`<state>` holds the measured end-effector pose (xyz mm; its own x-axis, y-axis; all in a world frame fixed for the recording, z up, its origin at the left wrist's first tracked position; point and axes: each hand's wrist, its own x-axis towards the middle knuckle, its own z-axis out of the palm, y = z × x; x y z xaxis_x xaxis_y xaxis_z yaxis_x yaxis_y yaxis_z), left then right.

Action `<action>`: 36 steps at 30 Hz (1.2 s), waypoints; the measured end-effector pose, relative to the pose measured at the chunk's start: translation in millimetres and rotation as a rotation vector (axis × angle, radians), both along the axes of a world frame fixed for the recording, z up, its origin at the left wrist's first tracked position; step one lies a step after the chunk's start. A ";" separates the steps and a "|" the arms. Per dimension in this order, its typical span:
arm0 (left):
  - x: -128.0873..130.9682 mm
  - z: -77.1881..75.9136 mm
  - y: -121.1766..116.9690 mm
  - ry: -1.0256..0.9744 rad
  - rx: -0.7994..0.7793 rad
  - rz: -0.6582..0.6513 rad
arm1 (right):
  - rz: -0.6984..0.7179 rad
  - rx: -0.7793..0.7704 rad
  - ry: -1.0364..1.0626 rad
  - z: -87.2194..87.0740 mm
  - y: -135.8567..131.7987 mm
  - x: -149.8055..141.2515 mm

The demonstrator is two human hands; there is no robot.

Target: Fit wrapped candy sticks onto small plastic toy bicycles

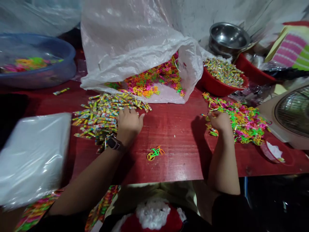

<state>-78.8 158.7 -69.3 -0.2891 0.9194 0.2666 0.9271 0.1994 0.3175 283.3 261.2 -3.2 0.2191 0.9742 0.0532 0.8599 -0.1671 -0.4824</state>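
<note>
Left hand lies relaxed, not clenched, its fingers draped on a heap of wrapped candy sticks. Right hand curls at the edge of a pile of neon plastic bicycle pieces (whether it pinches one, I can't tell). One green-and-orange plastic bicycle sits apart on the red table, between both hands.

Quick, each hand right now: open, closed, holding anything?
Left hand: open, fingers resting on the wrapped candy sticks, nothing held.
Right hand: fingers closed at the colored plastic bicycle shapes; whether it holds one cannot be told.
</note>
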 end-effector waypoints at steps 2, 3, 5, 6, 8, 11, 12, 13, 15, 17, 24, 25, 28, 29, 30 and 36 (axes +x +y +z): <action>-4.0 -2.4 3.8 0.115 -0.135 0.052 | -0.176 0.098 -0.096 2.1 1.1 15.5; -3.7 -3.8 5.3 0.141 -0.182 0.036 | -0.230 0.174 -0.125 1.4 0.0 15.3; 0.0 -5.8 6.7 0.169 -0.226 -0.034 | -0.209 0.345 -0.156 -2.4 -2.7 -0.2; 2.7 -6.4 6.5 0.177 -0.231 -0.068 | -0.115 0.416 -0.157 -5.0 -3.2 -14.4; 8.6 -6.9 4.0 0.193 -0.226 -0.130 | 0.177 0.476 -0.139 -11.7 -0.1 -52.8; 16.9 -7.2 -2.1 0.210 -0.187 -0.232 | 0.590 0.404 -0.107 -24.7 19.8 -123.0; 19.1 -7.3 -4.0 0.214 -0.172 -0.273 | 0.699 0.373 -0.099 -29.3 31.1 -146.6; 21.0 -7.5 -5.6 0.215 -0.161 -0.312 | 0.791 0.338 -0.092 -33.6 44.3 -169.1; 23.8 -8.0 -7.5 0.200 -0.155 -0.382 | 0.846 0.236 -0.101 -41.2 73.0 -209.3; 25.1 -8.0 -7.9 0.172 -0.165 -0.431 | 0.782 0.133 -0.137 -47.3 97.7 -241.3; 17.9 4.8 -9.1 0.103 -0.234 -0.508 | 0.625 0.098 -0.165 -71.2 96.6 -282.1; 16.0 7.4 -9.7 0.102 -0.250 -0.520 | 0.612 0.112 -0.163 -73.6 91.8 -278.3; 12.2 13.1 -11.6 0.107 -0.269 -0.534 | 0.616 0.137 -0.135 -75.1 85.1 -254.1; 11.8 14.2 -12.1 0.108 -0.270 -0.535 | 0.625 0.138 -0.118 -74.2 85.2 -243.3; 11.9 14.8 -12.7 0.110 -0.271 -0.536 | 0.634 0.135 -0.097 -72.8 85.4 -231.8; 17.5 11.4 -12.5 0.130 -0.268 -0.530 | 0.627 0.118 0.055 -70.6 59.1 -158.6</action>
